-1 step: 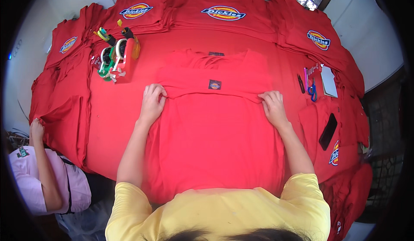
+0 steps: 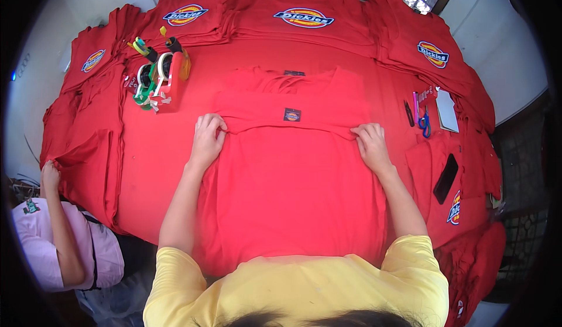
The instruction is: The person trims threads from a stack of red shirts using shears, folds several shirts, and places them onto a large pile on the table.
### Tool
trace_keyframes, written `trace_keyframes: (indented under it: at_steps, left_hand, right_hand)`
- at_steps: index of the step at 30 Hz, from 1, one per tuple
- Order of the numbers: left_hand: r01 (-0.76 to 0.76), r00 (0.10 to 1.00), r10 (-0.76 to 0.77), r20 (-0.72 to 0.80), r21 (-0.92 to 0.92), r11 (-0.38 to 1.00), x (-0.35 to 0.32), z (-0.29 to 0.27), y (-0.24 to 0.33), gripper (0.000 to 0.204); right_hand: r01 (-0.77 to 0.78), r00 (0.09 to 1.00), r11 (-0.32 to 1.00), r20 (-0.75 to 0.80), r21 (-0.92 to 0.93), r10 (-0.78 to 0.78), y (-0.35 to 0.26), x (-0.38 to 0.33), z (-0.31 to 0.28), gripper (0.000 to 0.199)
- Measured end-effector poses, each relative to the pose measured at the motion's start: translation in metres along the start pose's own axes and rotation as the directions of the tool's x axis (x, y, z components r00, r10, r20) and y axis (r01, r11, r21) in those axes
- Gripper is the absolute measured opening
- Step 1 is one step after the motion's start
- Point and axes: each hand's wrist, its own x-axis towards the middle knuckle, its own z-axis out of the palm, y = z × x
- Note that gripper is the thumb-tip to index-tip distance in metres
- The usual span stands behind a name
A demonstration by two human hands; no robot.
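A red T-shirt [image 2: 298, 192] lies spread in front of me with its neckline at the far end. Its upper part forms a raised fold across the width, and a small dark label [image 2: 292, 114] sits in the middle of that band. My left hand [image 2: 207, 141] pinches the left end of the fold between thumb and fingers. At the right end, my right hand [image 2: 372, 146] grips the same fold, fingers closed. Cloth hides the fingertips of both hands in part.
Folded red shirts [image 2: 304, 19] ring the table's far and side edges. A tape dispenser [image 2: 161, 84] with pens stands at far left. Blue scissors [image 2: 424, 125], a white card [image 2: 446, 111] and a black phone [image 2: 446, 179] lie at right. A co-worker's hand [image 2: 50, 177] holds red cloth at left.
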Motion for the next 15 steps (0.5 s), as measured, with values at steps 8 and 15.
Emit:
trace_keyframes:
  at_steps: [8, 15]
  left_hand:
    - [-0.009, 1.0, 0.009, 0.006, 0.027, 1.0, -0.002, -0.0005, -0.0013, 0.02]
    - [-0.038, 0.999, 0.038, 0.009, 0.056, 0.998, -0.0014, -0.0012, -0.0008, 0.018]
  right_hand:
    - [0.013, 1.0, 1.0, -0.007, 0.003, -0.013, 0.0029, -0.0002, 0.0036, 0.019]
    - [0.014, 1.0, 1.0, 0.004, 0.002, -0.014, 0.0008, 0.0023, 0.0003, 0.015]
